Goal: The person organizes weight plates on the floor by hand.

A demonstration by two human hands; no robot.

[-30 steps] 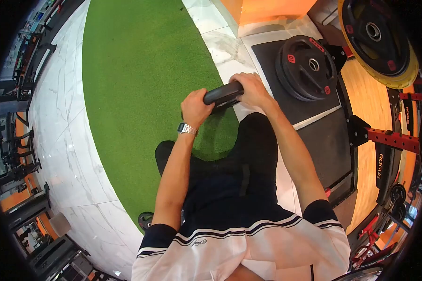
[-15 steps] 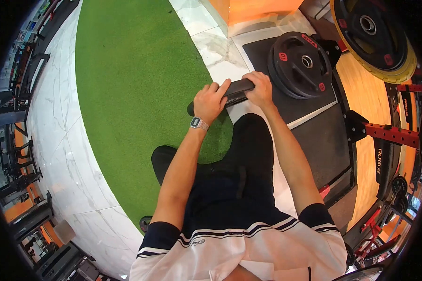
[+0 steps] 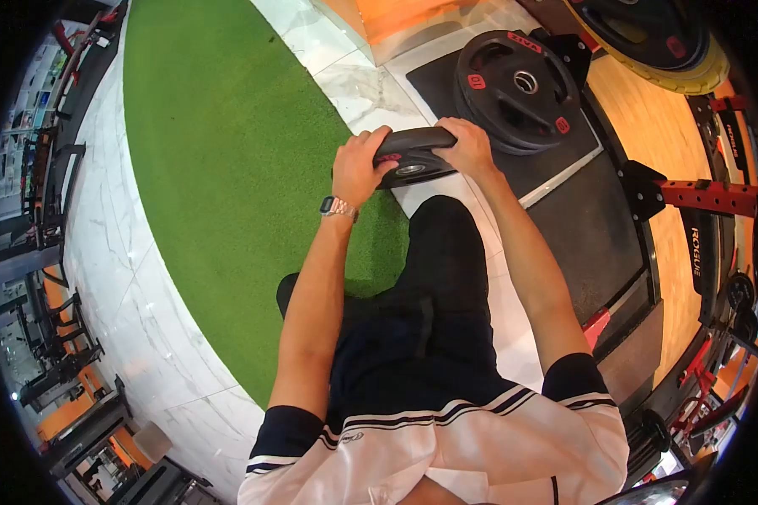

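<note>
Between my hands is a black weight plate (image 3: 414, 143), tilted so its face with a metal centre ring and a red mark partly shows. My left hand (image 3: 360, 166), with a watch (image 3: 338, 207) at the wrist, grips its left side, the thumb on the face. My right hand (image 3: 467, 146) is wrapped round its right end. Just beyond the right hand, a stack of black plates (image 3: 518, 93) with red labels lies on a dark mat (image 3: 434, 82).
Green turf (image 3: 219, 151) spreads to the left, with white marble floor (image 3: 122, 278) past it. At the right are a red rack beam (image 3: 712, 197), a yellow-rimmed plate (image 3: 701, 77) and wood flooring (image 3: 627, 101). An orange block (image 3: 396, 21) stands ahead.
The held plate has tilted, so more of its face and its centre ring show. My left hand has shifted to its left side. The surroundings have shifted slightly in view.
</note>
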